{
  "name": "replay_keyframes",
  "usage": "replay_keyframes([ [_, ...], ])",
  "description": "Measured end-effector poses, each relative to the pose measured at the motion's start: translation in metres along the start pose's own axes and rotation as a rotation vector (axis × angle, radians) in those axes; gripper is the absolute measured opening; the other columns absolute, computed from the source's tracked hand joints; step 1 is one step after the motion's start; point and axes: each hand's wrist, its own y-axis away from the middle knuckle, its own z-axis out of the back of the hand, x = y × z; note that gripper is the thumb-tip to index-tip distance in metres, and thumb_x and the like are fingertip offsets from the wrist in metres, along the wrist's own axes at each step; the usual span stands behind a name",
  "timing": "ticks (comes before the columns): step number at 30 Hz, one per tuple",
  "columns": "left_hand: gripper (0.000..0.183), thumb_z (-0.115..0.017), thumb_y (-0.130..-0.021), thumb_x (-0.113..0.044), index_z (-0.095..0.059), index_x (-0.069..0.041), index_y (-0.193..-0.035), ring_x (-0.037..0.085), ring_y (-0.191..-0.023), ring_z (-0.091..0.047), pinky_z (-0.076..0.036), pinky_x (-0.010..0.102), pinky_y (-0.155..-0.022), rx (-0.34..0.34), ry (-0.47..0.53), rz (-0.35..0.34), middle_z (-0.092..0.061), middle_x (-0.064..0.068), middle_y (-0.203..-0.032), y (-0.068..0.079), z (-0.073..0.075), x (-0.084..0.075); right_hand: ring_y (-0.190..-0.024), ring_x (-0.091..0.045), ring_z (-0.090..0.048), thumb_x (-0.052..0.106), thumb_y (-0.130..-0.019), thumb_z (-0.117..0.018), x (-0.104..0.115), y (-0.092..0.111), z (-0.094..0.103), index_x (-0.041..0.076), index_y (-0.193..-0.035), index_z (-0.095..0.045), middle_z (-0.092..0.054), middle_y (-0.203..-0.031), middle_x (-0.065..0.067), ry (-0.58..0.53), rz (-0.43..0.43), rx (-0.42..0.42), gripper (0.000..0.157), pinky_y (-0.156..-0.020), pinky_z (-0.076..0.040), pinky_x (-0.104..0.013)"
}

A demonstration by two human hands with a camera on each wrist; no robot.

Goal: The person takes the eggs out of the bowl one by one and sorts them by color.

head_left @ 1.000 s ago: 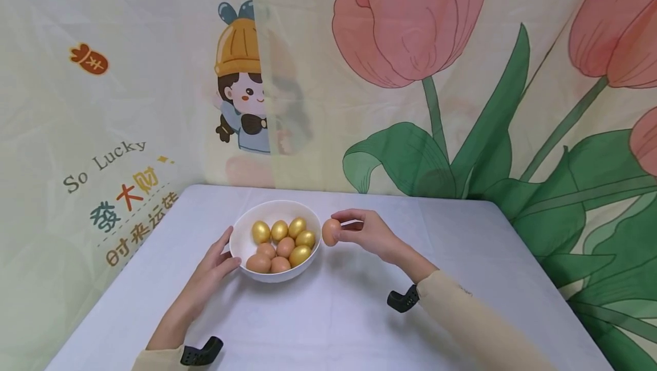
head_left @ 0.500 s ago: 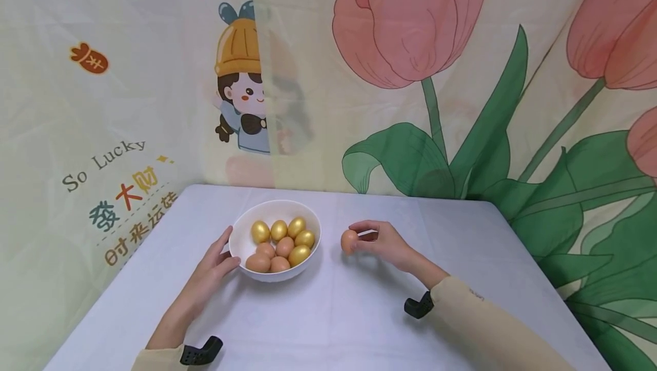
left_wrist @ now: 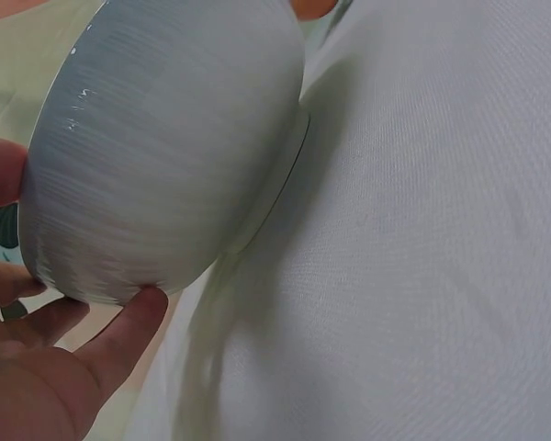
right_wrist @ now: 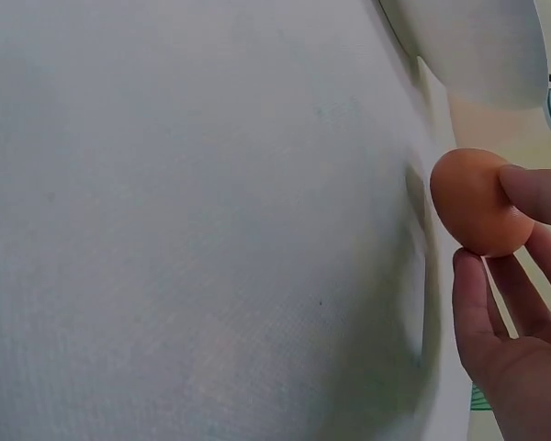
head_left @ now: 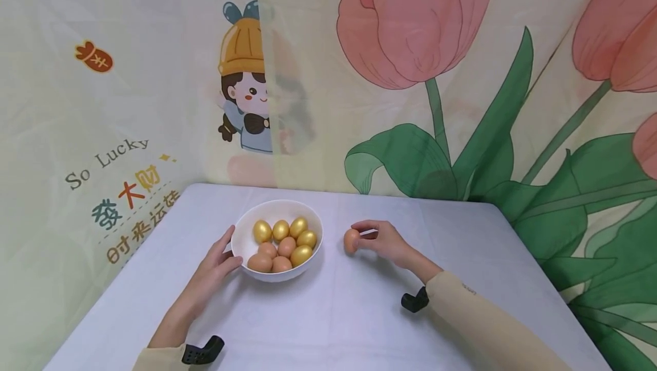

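A white bowl (head_left: 240, 244) stands on the table, holding several gold eggs (head_left: 301, 255) and several brown eggs (head_left: 260, 263). My left hand (head_left: 211, 271) holds the bowl by its left side; in the left wrist view the thumb (left_wrist: 129, 340) and fingers press on its outer wall. To the right of the bowl, my right hand (head_left: 386, 243) pinches one brown egg (head_left: 351, 241) between thumb and fingertips. In the right wrist view this egg (right_wrist: 473, 202) shows over the white cloth, with the bowl's wall (right_wrist: 482, 46) behind it.
A white cloth covers the table (head_left: 328, 319). Behind it hangs a printed backdrop (head_left: 303, 171) with tulips, lettering and a cartoon figure. Black wrist cameras sit on the left sleeve (head_left: 159, 358) and the right sleeve (head_left: 477, 308).
My right hand has moved away from the bowl's rim, right and a little lower, with the brown egg, and then stayed nearly still. The left hand and the bowl hold their place.
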Motion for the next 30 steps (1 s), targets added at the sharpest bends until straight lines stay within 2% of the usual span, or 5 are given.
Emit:
replay_keyframes([
  [12, 0.084, -0.057, -0.109, -0.023, -0.004, -0.023, -0.173, 0.050, -0.155, -0.030, -0.035, 0.058, -0.125, -0.004, -0.004, 0.011, -0.004, 0.021, -0.177, -0.001, 0.000, -0.001, -0.115, -0.023, -0.070, 0.024, -0.096, -0.081, -0.007, -0.005, -0.001, 0.013, -0.138, -0.071, -0.071, -0.136, -0.004, 0.088, -0.034, -0.009, 0.045, -0.095, -0.062, -0.041],
  [19, 0.084, -0.057, -0.109, -0.023, -0.004, -0.023, -0.173, 0.049, -0.155, -0.030, -0.035, 0.058, -0.126, -0.006, -0.003, 0.018, -0.003, 0.021, -0.177, 0.001, 0.001, 0.001, -0.113, -0.023, -0.070, 0.026, -0.096, -0.080, -0.007, -0.008, -0.004, 0.015, -0.141, -0.069, -0.071, -0.133, -0.004, 0.142, -0.042, -0.003, 0.048, -0.092, -0.063, -0.039],
  [30, 0.083, -0.057, -0.109, -0.024, -0.005, -0.023, -0.173, 0.049, -0.155, -0.030, -0.035, 0.059, -0.125, -0.004, 0.009, 0.009, -0.004, 0.020, -0.177, 0.002, -0.001, -0.001, -0.115, -0.026, -0.070, 0.032, -0.096, -0.081, -0.003, -0.004, 0.007, 0.013, -0.146, -0.064, -0.069, -0.138, -0.006, 0.204, 0.002, 0.005, 0.056, -0.096, -0.062, -0.042],
])
